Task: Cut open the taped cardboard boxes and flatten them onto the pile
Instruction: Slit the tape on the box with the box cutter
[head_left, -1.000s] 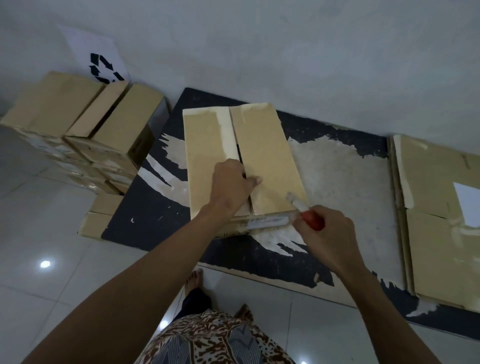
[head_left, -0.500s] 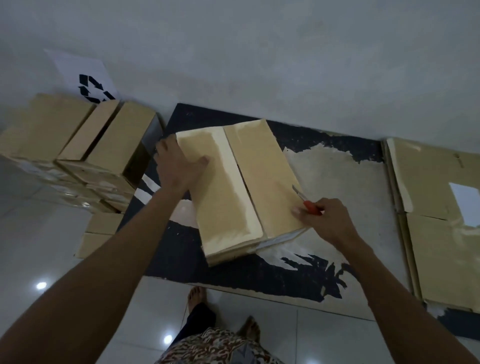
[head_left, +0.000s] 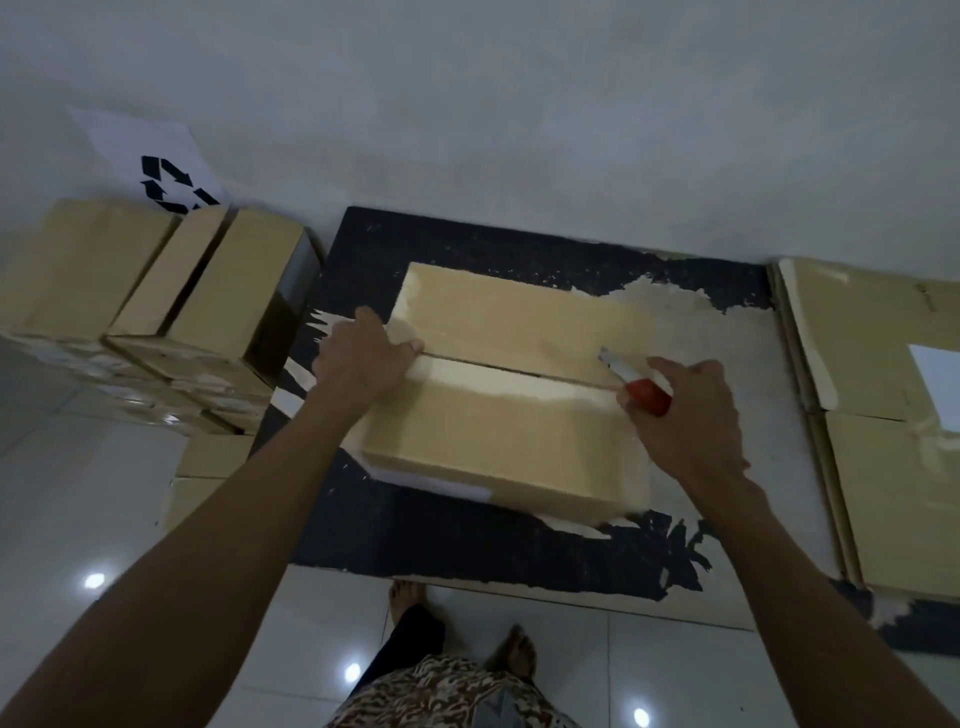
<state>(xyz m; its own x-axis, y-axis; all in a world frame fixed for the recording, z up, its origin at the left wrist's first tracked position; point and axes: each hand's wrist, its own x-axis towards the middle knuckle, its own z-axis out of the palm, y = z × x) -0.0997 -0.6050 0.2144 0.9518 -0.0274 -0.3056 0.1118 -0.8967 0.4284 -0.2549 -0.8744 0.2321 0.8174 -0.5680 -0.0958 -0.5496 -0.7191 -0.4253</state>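
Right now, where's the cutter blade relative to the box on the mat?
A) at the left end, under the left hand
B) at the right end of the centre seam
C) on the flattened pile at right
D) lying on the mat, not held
B: the right hand grips the red-handled cutter with its blade at the right end of the box's centre seam, while the left hand holds the left end.

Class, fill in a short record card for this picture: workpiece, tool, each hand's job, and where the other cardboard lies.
workpiece: box on the black mat
tool: red-handled knife, blade at the box's centre seam
right hand: grips the knife
left hand: holds the box's left end
stack of boxes: left of the mat
flattened cardboard: right of the mat
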